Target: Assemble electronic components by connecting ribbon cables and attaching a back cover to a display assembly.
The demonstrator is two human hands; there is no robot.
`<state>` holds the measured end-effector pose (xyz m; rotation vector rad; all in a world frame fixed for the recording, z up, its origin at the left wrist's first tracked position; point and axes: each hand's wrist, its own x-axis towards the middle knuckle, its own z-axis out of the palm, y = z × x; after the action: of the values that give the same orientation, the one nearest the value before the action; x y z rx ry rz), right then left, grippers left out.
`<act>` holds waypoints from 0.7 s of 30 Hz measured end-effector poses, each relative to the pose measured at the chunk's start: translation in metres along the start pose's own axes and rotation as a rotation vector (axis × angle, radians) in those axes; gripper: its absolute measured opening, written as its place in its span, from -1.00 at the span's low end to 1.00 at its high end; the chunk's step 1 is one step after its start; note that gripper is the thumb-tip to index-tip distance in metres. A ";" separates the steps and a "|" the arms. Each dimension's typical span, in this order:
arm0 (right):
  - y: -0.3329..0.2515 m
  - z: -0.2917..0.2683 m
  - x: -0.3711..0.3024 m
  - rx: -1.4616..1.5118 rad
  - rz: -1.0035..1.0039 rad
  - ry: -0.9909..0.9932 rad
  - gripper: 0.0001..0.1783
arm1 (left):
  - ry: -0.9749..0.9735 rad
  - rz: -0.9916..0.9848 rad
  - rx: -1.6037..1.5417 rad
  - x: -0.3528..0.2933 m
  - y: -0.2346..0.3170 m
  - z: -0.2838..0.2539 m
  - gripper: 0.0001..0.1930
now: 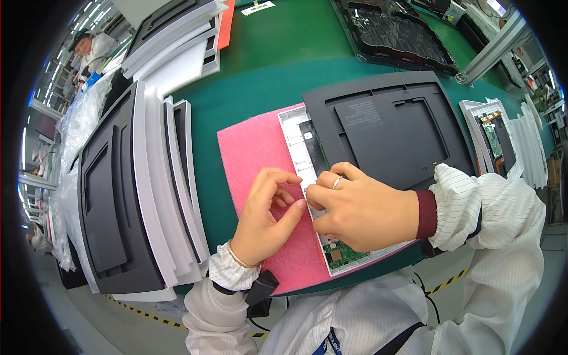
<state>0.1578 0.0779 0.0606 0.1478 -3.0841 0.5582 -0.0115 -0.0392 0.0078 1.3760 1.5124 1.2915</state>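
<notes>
My right hand is over a white plastic housing, its fingers curled together; whatever they pinch is hidden beneath them. Beside it, my left hand has curved fingers, with thumb and index apart near the housing's left edge. No object shows in it. A green circuit board is visible at the near end of the housing, and a dark strip runs inside its far end. A black back cover with a recessed panel lies tilted over the housing's right side. Underneath is a pink foam mat.
At left, black covers stand stacked with white sheets between; another stack sits behind. A black moulded tray is at the back right. White housings with an exposed board lie on the right. A person is far left.
</notes>
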 end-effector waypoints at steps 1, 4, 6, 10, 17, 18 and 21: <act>-0.001 -0.003 0.000 -0.025 -0.018 -0.031 -0.87 | 0.001 -0.001 -0.005 0.000 0.001 0.000 -0.70; 0.001 -0.002 0.001 0.018 -0.023 -0.059 -0.88 | -0.002 -0.005 -0.007 -0.001 0.003 0.000 -0.72; 0.004 0.000 0.000 0.045 -0.017 -0.057 -0.89 | -0.008 -0.008 -0.006 -0.001 0.003 0.000 -0.73; 0.008 0.005 -0.001 0.111 0.000 -0.061 -0.87 | -0.013 0.004 0.003 -0.001 0.002 0.000 -0.74; 0.007 0.006 -0.002 0.160 0.038 -0.032 -0.87 | -0.019 0.010 0.054 -0.001 0.004 -0.001 -0.69; 0.007 0.005 -0.002 0.162 0.048 -0.057 -0.86 | -0.021 0.009 0.051 -0.001 0.003 -0.001 -0.69; 0.005 0.004 -0.002 0.176 0.069 -0.089 -0.84 | -0.018 0.032 0.069 0.000 0.002 -0.001 -0.64</act>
<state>0.1592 0.0810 0.0548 0.0680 -3.1314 0.8497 -0.0118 -0.0396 0.0101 1.4571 1.5418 1.2534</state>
